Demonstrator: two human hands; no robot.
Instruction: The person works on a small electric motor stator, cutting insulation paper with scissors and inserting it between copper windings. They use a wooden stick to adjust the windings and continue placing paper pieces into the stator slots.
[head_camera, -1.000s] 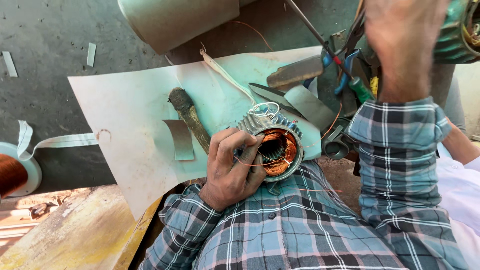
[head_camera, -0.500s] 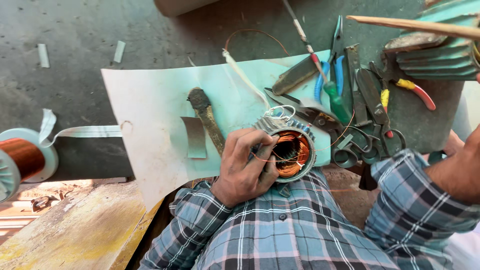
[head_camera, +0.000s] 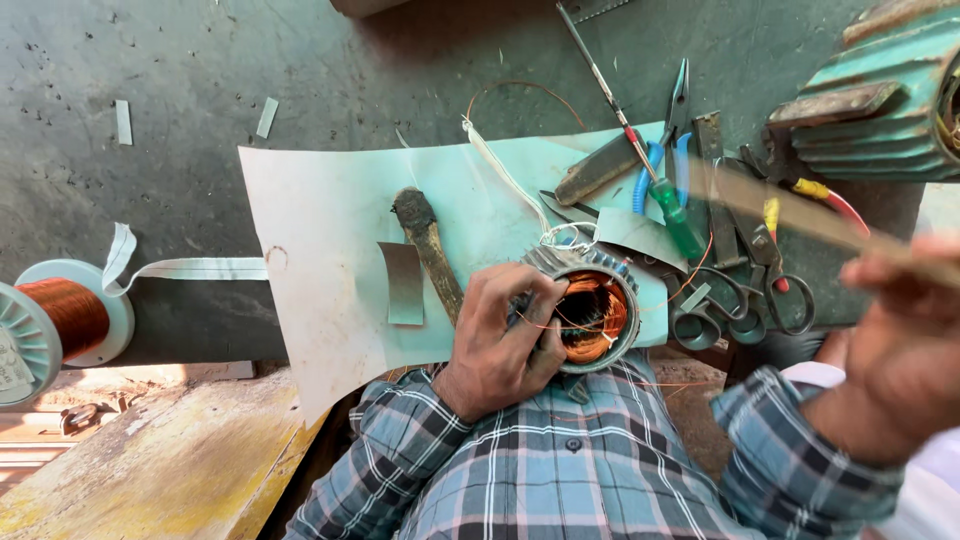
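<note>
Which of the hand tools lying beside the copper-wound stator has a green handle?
The screwdriver with the green handle, lying diagonally across the pile. The pliers beside it have blue grips, and the scissors are bare grey metal.

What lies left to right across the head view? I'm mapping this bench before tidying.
Spool of copper wire → grey paper strip → worn wooden-handled tool → left hand → round stator with copper windings → steel scissors → right hand.

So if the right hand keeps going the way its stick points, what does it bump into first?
The right hand holds a thin stick aimed up-left. Going straight on, it would probably first meet the tool pile, about at the green-handled screwdriver, though depth is hard to judge.
</note>
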